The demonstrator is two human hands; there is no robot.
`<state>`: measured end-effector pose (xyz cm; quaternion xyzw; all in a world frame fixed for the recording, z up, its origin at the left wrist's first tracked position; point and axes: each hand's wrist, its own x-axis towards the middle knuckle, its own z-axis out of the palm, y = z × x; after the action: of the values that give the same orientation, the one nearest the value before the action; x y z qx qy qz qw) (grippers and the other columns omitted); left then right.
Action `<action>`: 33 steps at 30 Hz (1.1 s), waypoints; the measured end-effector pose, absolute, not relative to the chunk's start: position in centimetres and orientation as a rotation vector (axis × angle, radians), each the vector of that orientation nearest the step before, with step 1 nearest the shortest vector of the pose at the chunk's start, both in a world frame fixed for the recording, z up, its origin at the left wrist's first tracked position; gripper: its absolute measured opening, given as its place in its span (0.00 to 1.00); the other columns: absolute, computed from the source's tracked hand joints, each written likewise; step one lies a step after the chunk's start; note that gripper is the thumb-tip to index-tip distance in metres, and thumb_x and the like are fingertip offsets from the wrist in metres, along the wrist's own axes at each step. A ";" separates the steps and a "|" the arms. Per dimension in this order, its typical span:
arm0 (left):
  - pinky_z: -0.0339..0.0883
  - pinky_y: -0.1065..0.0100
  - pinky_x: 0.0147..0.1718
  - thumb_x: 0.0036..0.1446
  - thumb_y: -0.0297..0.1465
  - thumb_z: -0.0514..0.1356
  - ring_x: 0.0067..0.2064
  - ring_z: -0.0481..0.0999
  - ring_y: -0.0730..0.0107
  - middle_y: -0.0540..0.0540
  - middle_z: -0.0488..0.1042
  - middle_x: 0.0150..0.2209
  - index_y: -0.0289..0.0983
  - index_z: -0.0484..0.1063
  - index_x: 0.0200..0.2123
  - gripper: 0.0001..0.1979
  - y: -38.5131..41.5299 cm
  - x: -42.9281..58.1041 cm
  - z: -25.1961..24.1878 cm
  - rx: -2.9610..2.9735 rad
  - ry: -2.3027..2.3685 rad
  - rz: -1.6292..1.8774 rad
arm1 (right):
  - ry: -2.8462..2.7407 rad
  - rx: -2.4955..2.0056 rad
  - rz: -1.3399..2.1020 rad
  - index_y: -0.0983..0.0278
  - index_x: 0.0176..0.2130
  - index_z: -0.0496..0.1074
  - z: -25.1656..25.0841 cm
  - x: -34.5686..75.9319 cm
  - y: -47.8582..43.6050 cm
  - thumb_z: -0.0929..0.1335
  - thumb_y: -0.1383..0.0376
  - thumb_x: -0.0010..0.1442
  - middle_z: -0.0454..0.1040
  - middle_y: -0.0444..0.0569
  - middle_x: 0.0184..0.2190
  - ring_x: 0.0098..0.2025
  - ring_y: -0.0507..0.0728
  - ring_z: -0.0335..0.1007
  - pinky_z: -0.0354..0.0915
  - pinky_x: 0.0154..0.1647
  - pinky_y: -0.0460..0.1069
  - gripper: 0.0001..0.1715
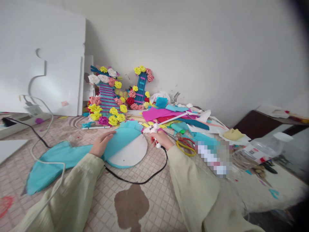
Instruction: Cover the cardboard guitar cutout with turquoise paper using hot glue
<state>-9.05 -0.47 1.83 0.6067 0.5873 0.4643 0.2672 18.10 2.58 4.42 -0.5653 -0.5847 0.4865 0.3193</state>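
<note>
Cloth [159,196] with small beige checks and a brown stain [131,206] lies nearest, a black cord [145,181] looping over it to the white glue gun [152,129] clenched in the right hand [160,138]. Left hand [101,143] lies flat, fingers loose, on a soft teal sheet [120,137] covering a white round disc [130,151] mid-table; yellow-handled scissors [185,145] just right. Beyond: clear plastic tub [263,148], label unreadable, then coloured sheets [164,113] and stick towers [106,93] with paper roses.
</note>
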 end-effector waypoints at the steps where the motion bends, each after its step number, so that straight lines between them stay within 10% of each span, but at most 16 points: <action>1: 0.50 0.57 0.55 0.49 0.42 0.51 0.53 0.64 0.56 0.44 0.73 0.46 0.38 0.73 0.39 0.20 -0.5 -9.0 1.8 1.629 1.586 1.260 | -1.536 -1.486 1.276 0.66 0.15 0.65 4.4 18.1 2.7 0.64 0.66 0.46 0.66 0.43 0.10 0.11 0.49 0.61 0.54 0.11 0.42 0.12; 33: 0.47 0.59 0.56 0.49 0.41 0.52 0.55 0.62 0.56 0.40 0.71 0.49 0.32 0.72 0.42 0.23 -0.3 -9.1 1.6 1.575 1.573 1.241 | -1.570 -1.502 1.262 0.65 0.11 0.63 4.1 18.2 3.1 0.65 0.65 0.46 0.63 0.42 0.08 0.11 0.50 0.61 0.55 0.11 0.43 0.16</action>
<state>-9.15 -0.27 1.60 0.5911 0.5903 0.4656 0.2922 18.22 3.10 4.13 -0.5684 -0.5941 0.4777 0.3094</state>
